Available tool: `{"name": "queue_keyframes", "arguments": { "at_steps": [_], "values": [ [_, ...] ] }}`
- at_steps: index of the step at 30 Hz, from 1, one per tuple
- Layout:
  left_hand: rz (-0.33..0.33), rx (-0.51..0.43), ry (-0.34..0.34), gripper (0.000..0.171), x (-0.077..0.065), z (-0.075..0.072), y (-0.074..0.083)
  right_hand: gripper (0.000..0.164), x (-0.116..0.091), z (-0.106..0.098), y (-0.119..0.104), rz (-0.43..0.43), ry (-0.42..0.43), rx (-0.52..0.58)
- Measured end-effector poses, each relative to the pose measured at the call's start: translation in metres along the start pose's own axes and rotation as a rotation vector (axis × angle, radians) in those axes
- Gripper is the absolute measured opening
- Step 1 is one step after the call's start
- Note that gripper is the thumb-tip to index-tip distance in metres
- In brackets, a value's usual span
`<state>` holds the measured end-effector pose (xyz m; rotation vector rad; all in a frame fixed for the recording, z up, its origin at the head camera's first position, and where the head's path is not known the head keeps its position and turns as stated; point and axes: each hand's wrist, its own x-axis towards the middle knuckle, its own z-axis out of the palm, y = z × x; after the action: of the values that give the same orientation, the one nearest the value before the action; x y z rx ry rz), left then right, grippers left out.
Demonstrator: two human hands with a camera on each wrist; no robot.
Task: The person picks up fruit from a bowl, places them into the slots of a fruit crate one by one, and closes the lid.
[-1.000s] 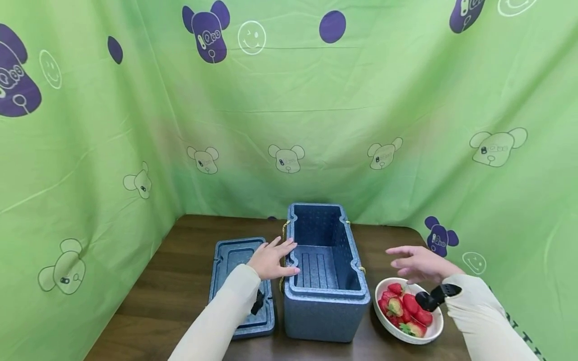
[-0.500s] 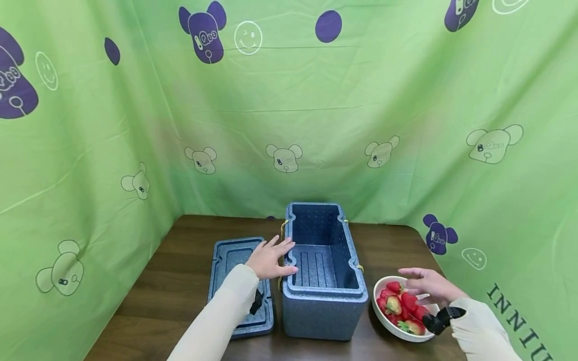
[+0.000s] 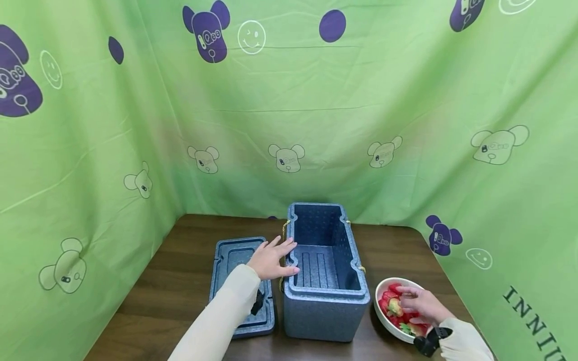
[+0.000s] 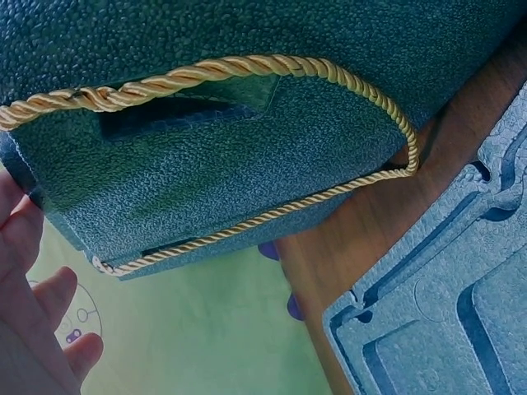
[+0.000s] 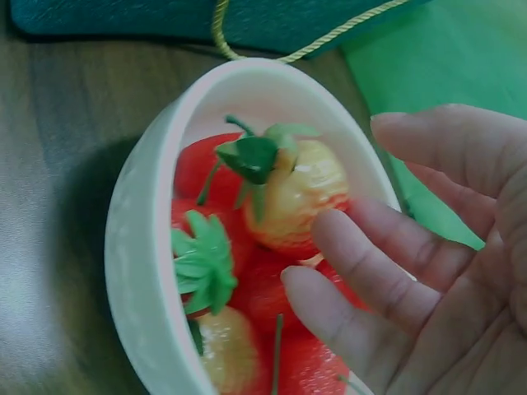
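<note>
My left hand (image 3: pixel 268 260) rests on the left rim of a blue foam cooler box (image 3: pixel 322 318), fingers spread and thumb over the edge. The box stands without its lid, and its ribbed floor shows. My right hand (image 3: pixel 426 303) is over a white bowl (image 5: pixel 136 247) of strawberries, fingers loosely bent. In the right wrist view, its fingertips are close to a pale yellow-red strawberry (image 5: pixel 313 185) with green leaves. Whether they touch it I cannot tell. Several red strawberries (image 5: pixel 263 288) lie around that one, some hidden by the hand.
Left of the box lies its blue lid (image 3: pixel 237 255), partly under the left forearm. A twisted gold rope (image 4: pixel 247 66) runs along the box's side. A green printed cloth (image 3: pixel 289 100) hangs behind the brown wooden table (image 3: pixel 171 281).
My right hand has come down and slightly inward, from above and beyond the bowl to over the strawberries. The left hand stays on the box rim.
</note>
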<state>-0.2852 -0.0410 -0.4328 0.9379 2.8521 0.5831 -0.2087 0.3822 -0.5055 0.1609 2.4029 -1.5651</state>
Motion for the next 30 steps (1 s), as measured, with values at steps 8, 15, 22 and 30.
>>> {"name": "queue_keyframes", "arguments": {
  "at_steps": [8, 15, 22, 30],
  "values": [
    [-0.002, -0.01, -0.006, 0.072, -0.001, -0.001, 0.001, 0.063, -0.001, 0.005, 0.01, 0.024, 0.021, 0.058],
    [-0.008, -0.01, -0.002, 0.072, 0.0, 0.0, 0.0, 0.062, -0.001, 0.016, 0.011, 0.027, 0.07, -0.046],
    [-0.014, -0.016, 0.0, 0.072, 0.0, -0.002, 0.001, 0.059, 0.002, 0.013, 0.017, -0.138, 0.006, -0.185],
    [-0.019, -0.02, -0.003, 0.071, 0.001, 0.0, 0.001, 0.062, 0.006, 0.017, 0.016, -0.147, -0.016, -0.207]
  ]
}}
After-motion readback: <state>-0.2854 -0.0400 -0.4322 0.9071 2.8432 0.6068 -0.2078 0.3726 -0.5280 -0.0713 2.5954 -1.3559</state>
